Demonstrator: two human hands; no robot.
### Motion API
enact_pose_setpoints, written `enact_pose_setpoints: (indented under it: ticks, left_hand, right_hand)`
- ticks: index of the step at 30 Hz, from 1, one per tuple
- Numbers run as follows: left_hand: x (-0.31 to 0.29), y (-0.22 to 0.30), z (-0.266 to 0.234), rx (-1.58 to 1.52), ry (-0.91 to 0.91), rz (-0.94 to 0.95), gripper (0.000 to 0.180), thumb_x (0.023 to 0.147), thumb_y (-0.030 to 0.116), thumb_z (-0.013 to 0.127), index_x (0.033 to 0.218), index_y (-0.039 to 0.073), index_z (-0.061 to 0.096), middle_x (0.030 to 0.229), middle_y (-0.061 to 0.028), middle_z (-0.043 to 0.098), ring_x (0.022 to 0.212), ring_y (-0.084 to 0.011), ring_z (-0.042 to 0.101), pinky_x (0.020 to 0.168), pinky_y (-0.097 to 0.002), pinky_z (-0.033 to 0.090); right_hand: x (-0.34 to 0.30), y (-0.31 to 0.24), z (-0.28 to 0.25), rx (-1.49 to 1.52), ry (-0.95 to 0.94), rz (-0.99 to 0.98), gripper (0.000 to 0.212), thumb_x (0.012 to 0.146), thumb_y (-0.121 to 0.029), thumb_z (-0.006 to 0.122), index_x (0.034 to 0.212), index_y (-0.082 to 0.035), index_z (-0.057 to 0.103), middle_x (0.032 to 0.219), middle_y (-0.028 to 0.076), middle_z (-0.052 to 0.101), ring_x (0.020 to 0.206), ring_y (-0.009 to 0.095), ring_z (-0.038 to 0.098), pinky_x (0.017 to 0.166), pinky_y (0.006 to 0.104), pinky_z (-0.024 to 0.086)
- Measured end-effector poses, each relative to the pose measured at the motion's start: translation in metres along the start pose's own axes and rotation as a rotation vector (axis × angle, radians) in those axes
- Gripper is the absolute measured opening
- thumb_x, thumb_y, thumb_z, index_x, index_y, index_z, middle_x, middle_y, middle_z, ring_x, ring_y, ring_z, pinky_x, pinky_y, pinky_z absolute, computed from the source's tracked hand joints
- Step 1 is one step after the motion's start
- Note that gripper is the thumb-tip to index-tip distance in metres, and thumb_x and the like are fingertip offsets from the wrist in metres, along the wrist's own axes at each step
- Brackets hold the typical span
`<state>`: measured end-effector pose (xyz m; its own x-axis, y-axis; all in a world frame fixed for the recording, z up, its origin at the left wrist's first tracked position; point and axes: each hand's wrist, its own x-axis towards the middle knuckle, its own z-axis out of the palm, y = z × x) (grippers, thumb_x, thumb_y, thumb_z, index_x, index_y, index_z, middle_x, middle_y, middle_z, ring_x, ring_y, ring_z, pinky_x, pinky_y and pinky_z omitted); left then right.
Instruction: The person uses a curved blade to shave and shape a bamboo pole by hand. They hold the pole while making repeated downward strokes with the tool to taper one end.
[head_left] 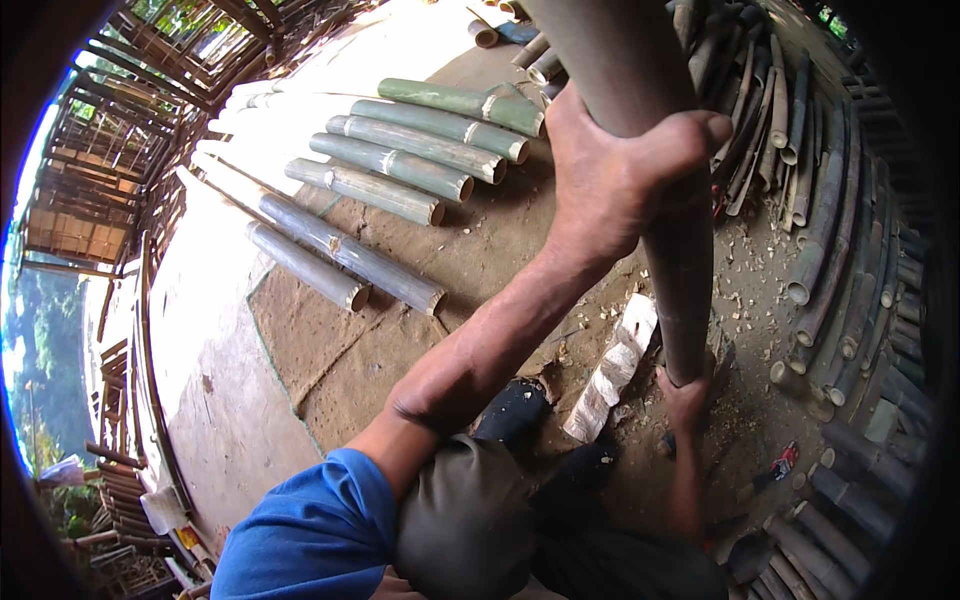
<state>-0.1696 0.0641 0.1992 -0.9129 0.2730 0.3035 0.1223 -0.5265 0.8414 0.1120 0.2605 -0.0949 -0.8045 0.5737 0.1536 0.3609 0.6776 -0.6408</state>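
My left hand is wrapped round a thick bamboo pole, which rises steeply from near the ground and out past the top of the view. Down at the pole's lower end, my right hand is closed round it, its fingers partly hidden behind the bamboo. Just left of that end lies a pale, rough-hewn wood block with notches chopped along it. Wood chips are scattered over the ground about it.
Cut bamboo poles lie in a row at the far left, with two greyer ones nearer. More bamboo is stacked along the right side. A small red object lies at the lower right. My dark shoes stand beside the block.
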Motion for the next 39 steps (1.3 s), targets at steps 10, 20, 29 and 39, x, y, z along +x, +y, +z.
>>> enact_pose_setpoints:
  ticks: [10,20,29,39]
  left_hand:
    - [-0.067,-0.083,-0.103,-0.173,0.615,-0.382,0.041,0.085,0.027,0.087,0.109,0.001,0.068,0.095,-0.0108,0.074,0.084,-0.0223,0.073,0.082,-0.0384,0.061]
    - [-0.111,-0.12,-0.246,0.024,0.953,-0.577,0.05,0.08,0.037,0.091,0.109,0.003,0.068,0.101,-0.0097,0.066,0.089,-0.024,0.066,0.082,-0.0467,0.058]
    - [-0.14,-0.102,-0.287,0.965,0.831,-0.357,0.068,0.082,0.036,0.088,0.129,-0.004,0.059,0.126,-0.0191,0.06,0.113,-0.0317,0.063,0.096,-0.0519,0.054]
    - [-0.12,-0.141,-0.179,1.447,-1.04,-0.122,0.093,0.063,0.03,0.095,0.147,0.017,0.055,0.146,-0.012,0.055,0.143,-0.0341,0.048,0.117,-0.0504,0.042]
  right_hand:
    - [-0.038,0.017,-0.116,-0.332,-0.04,-0.133,0.078,0.066,-0.026,0.092,0.133,-0.004,0.057,0.114,0.021,0.065,0.106,0.045,0.066,0.091,0.0564,0.052]
    - [-0.021,-0.034,-0.075,-0.342,-0.294,-0.387,0.078,0.068,-0.037,0.095,0.13,-0.002,0.063,0.113,0.017,0.07,0.095,0.039,0.071,0.086,0.0536,0.056]
    - [0.013,-0.076,-0.008,-0.326,-0.27,-0.461,0.068,0.065,-0.036,0.096,0.12,-0.007,0.067,0.112,0.009,0.064,0.107,0.03,0.061,0.097,0.0495,0.045]
    - [0.011,-0.025,-0.027,-0.033,-0.002,-0.094,0.057,0.095,-0.048,0.077,0.131,-0.005,0.063,0.125,0.018,0.063,0.114,0.039,0.061,0.099,0.0486,0.048]
